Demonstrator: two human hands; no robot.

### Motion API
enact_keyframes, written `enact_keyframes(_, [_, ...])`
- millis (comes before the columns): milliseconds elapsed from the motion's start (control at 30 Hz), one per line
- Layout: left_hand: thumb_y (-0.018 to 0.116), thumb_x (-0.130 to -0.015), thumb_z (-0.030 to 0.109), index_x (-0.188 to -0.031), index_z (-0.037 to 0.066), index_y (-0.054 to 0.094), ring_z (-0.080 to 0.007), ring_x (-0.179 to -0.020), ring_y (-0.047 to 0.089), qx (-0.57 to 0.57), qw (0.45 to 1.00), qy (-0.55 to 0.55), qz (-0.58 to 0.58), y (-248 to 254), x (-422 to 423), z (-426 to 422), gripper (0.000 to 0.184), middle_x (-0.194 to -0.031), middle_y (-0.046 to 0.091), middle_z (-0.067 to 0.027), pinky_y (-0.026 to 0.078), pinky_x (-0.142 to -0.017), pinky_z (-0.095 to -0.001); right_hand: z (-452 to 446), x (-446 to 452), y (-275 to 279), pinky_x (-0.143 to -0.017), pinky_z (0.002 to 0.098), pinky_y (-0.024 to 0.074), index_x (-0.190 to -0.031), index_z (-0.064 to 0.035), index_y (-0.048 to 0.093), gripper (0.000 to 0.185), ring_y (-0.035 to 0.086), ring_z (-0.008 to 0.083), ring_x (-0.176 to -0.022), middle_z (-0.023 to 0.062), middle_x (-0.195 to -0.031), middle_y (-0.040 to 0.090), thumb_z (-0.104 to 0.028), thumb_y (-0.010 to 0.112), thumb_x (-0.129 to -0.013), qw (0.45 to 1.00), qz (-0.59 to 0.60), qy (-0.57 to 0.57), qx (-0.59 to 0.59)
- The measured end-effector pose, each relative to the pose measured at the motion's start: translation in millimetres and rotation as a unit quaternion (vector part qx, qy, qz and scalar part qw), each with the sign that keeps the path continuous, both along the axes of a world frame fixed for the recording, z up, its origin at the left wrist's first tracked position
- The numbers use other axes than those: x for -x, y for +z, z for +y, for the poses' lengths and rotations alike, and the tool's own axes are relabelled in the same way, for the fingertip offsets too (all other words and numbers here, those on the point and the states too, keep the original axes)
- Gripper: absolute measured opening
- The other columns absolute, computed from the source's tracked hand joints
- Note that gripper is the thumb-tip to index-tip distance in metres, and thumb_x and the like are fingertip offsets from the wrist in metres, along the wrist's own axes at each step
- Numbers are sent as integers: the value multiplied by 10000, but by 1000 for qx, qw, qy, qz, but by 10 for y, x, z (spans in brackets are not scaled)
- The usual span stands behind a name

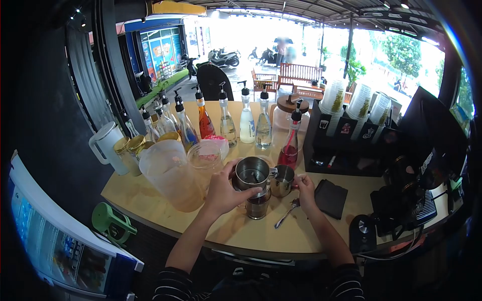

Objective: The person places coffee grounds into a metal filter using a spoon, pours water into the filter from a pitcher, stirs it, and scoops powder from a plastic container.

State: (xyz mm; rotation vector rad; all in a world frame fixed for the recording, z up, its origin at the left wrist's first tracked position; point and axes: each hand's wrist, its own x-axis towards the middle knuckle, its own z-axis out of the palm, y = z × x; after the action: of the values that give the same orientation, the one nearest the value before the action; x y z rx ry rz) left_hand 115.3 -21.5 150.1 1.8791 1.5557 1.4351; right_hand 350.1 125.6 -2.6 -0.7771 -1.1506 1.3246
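My left hand [228, 188] is wrapped round a round steel cup [252, 173], its thumb along the near side. The cup's open top faces me, and a little dark stuff shows inside. Under it stands a small clear glass [257, 208]; whether the cup touches the glass I cannot tell. Just to the right is a steel pitcher [282, 180], with my right hand [305, 190] closed at its handle side. A spoon [287, 213] lies on the counter near my right wrist, beside a folded dark cloth [330, 199].
Several pump bottles [228, 120] line the counter's far side, with a red syrup bottle [288, 145] closer. A large plastic pitcher [168, 170] and a plastic tub [206, 155] stand left. Stacked cups [334, 98] fill a black holder [346, 135] at right.
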Motion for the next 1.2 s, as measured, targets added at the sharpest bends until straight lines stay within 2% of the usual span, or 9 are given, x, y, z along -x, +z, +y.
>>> enact_keyframes(133, [860, -604, 344, -1225, -50, 501, -239, -970, 661, -4, 1000, 5, 7, -25, -30, -6, 818, -1025, 664, -177, 519, -866, -330, -103, -61, 19, -734, 258, 475, -979, -58, 562, 159, 582, 100, -819, 22, -846, 584, -208, 585, -934, 997, -58, -16, -50])
enact_keyframes(200, [862, -603, 339, -1224, -51, 500, -240, -971, 661, -6, 1000, 0, -7, -50, -58, -11, 818, -1031, 662, -178, 519, -868, -332, -230, -107, 83, -727, 262, 459, -1063, -33, 528, 212, 573, 126, -874, 71, -989, 551, -157, 600, -907, 982, -133, -90, -102])
enact_keyframes(300, [866, -600, 325, -1220, -53, 500, -239, -983, 655, -3, 1000, -2, -23, -88, -95, -30, 813, -1046, 655, -180, 515, -878, -335, -408, -164, 132, -824, 267, 463, -1129, -13, 509, 230, 568, 142, -940, 81, -1038, 536, -129, 547, -934, 968, -163, -144, -129])
enact_keyframes(400, [870, -596, 314, -1214, -50, 505, -234, -1007, 645, -4, 1000, 12, -24, -164, -116, -21, 805, -1065, 647, -181, 507, -896, -335, -363, -245, 25, -840, 264, 452, -1138, -19, 504, 230, 544, 140, -978, 79, -1052, 516, -89, 549, -924, 967, -164, -134, -145])
enact_keyframes(667, [877, -585, 321, -1203, -21, 528, -234, -1018, 639, -21, 998, 31, -40, -311, -226, -64, 787, -1071, 646, -169, 495, -915, -344, -537, -196, 178, -766, 273, 461, -1069, -26, 521, 194, 534, 149, -943, 63, -1008, 488, -87, 576, -893, 962, -139, -113, -207])
enact_keyframes(733, [878, -613, 223, -1202, -6, 523, -216, -1068, 607, 8, 998, 31, -51, -286, -259, -88, 724, -1102, 633, -140, 450, -987, -360, -537, -205, 155, -758, 268, 463, -1045, -32, 529, 171, 532, 140, -932, 57, -1007, 495, -72, 577, -886, 962, -140, -99, -213])
enact_keyframes(933, [874, -621, 194, -1229, -13, 494, -222, -1099, 586, -24, 997, 44, -53, -421, -296, -71, 746, -1145, 603, -144, 441, -998, -366, -578, -172, 136, -734, 264, 456, -1019, -44, 532, 175, 531, 137, -928, 50, -1010, 506, -53, 592, -855, 958, -174, -77, -213])
enact_keyframes(1067, [876, -597, 309, -1269, 5, 475, -250, -1027, 635, -90, 993, 71, -41, -542, -322, -53, 839, -1096, 640, -159, 483, -928, -372, -646, -146, 188, -718, 258, 449, -1009, -51, 531, 177, 531, 140, -926, 46, -1003, 508, -41, 595, -844, 956, -171, -66, -228])
enact_keyframes(1200, [842, -661, 282, -1317, 16, 419, -261, -1186, 525, -95, 991, 50, -83, -624, -372, -83, 825, -1248, 539, -168, 411, -1009, -387, -691, -145, 182, -695, 254, 434, -983, -44, 533, 168, 532, 141, -915, 49, -990, 509, -26, 601, -831, 955, -179, -51, -232])
